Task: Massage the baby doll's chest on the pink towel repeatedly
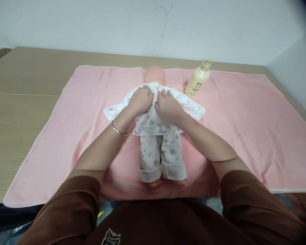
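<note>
A baby doll point(154, 74) lies stretched out with its head away from me, dressed in a white printed shirt point(155, 124) and matching trousers point(172, 151) with turned-up cuffs. Both shirt sleeves spread out to the sides. My left hand point(142, 99) is closed on the shirt near the neck, its fingers curled into the cloth. Beside it, my right hand point(168, 107) rests on the shirt's upper part with fingers extended and somewhat apart. My hands cover the middle of the doll's upper body. The doll's face does not show.
A pink blanket point(244, 136) lies under the doll on a wooden table point(28, 78). Right of the doll's head, a pale yellow pump bottle point(197, 80) leans slightly on the blanket. A white wall point(91, 27) stands behind the table.
</note>
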Tool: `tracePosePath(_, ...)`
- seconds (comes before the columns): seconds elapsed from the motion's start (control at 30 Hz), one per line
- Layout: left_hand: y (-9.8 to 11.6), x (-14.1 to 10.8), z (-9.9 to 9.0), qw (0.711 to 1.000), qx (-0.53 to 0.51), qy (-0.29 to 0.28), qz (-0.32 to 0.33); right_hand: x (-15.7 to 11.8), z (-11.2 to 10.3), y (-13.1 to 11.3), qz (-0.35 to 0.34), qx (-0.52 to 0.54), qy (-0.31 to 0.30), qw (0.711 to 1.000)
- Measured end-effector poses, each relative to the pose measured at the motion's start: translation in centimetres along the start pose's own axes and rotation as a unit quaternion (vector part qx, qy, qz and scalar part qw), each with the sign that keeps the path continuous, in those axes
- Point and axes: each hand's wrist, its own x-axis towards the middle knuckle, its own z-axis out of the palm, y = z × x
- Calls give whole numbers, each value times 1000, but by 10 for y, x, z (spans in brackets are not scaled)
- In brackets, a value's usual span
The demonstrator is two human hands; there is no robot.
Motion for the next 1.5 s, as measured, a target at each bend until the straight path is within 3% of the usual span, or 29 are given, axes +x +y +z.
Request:
tracePosePath(0.13, 6, -7, 12, 999, 25, 28, 15, 9, -12, 16, 50, 51, -25, 997)
tracePosePath(0.27, 21, -21, 20, 996, 61, 40, 45, 25, -7, 43, 103, 102, -16, 989)
tracePosePath(0.37, 21, -19, 11, 997, 66, 11, 45, 22, 0, 37, 106, 72, 5, 992)
tracePosePath(0.57, -10, 6, -2, 1000, -7, -6, -16, -2, -9, -5, 31, -39, -9, 999)
tracePosePath(0.67, -13, 7, 6, 1000, 10, 10, -4, 4, -12, 6, 45, 3, -20, 999)
tracePosePath(0.83, 13, -13, 21, 996, 50, 45, 56, 27, 6, 44, 99, 84, 10, 992)
tracePosePath(0.93, 19, -16, 23, 996, 22, 66, 54, 27, 13, 40, 106, 69, 25, 992)
tracePosePath(1.17, -13, 7, 32, 991, -87, 97, -10, 1, 6, -7, 61, -2, 18, 998)
tracePosePath(1.37, -11, 5, 34, 990, -83, 107, -31, 21, 11, 29, 74, 63, 24, 995)
tracePosePath(1.5, -39, 21, 20, 982, -53, 149, -100, 25, 15, 36, 97, 80, 36, 991)
